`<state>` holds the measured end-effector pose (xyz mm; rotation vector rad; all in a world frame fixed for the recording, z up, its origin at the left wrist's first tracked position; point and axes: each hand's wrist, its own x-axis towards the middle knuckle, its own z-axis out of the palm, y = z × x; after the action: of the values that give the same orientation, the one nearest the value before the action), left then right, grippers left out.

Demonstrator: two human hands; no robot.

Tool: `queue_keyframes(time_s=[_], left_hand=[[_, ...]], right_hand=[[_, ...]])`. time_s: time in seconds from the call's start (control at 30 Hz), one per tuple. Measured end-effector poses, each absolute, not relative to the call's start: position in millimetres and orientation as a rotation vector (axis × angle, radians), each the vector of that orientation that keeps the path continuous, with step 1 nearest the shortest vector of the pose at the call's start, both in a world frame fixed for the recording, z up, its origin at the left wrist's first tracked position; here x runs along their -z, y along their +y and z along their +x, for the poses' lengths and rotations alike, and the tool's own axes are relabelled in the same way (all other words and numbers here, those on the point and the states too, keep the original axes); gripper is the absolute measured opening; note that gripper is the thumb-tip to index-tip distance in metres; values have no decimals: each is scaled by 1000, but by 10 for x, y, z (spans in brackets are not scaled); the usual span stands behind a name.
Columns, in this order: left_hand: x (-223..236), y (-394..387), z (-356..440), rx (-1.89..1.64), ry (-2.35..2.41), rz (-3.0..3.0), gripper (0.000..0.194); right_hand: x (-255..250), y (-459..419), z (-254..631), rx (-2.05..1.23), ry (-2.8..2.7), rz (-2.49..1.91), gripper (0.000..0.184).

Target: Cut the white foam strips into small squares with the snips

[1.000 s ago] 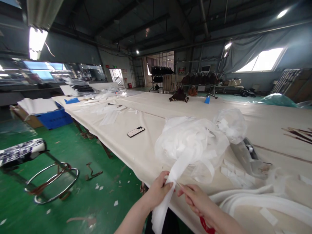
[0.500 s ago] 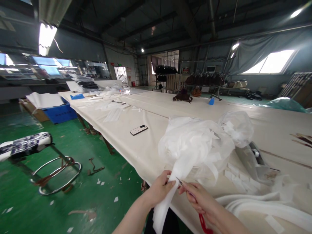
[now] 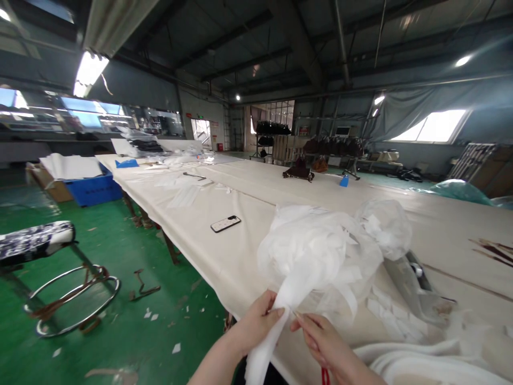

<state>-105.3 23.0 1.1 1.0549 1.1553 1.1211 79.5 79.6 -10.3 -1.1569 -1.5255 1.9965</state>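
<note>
A white fabric strip (image 3: 280, 315) comes out of a clear plastic bag full of white strips (image 3: 320, 248) and hangs down over the table edge. My left hand (image 3: 256, 321) pinches the strip from the left. My right hand (image 3: 320, 339) is closed round a thin pointed tool with a red handle (image 3: 323, 376); its tip touches the strip beside my left thumb. Both hands are at the near edge of the long cream-covered table (image 3: 224, 251).
A phone (image 3: 225, 223) lies on the table to the left. Cut white pieces (image 3: 390, 315) and rolled white bands (image 3: 425, 363) lie at right. A stool (image 3: 36, 243) with a chrome ring stands on the green floor. A blue crate (image 3: 94, 190) sits far left.
The view has tilted up and shifted a little. My hands have sunk lower in the picture and keep their grip on the strip and the tool.
</note>
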Motion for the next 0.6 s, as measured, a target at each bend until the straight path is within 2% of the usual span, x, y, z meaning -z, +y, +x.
queue_keyframes(time_s=[0.23,0.6], left_hand=[[18,241,-1085,-1034,1211,869,52],[98,322,-1112,-1087,1138,792,51]], right_hand=[[56,796,820,-1972,-1504,-1199,57],[17,814,808,-1952,-1512,-1231,53]])
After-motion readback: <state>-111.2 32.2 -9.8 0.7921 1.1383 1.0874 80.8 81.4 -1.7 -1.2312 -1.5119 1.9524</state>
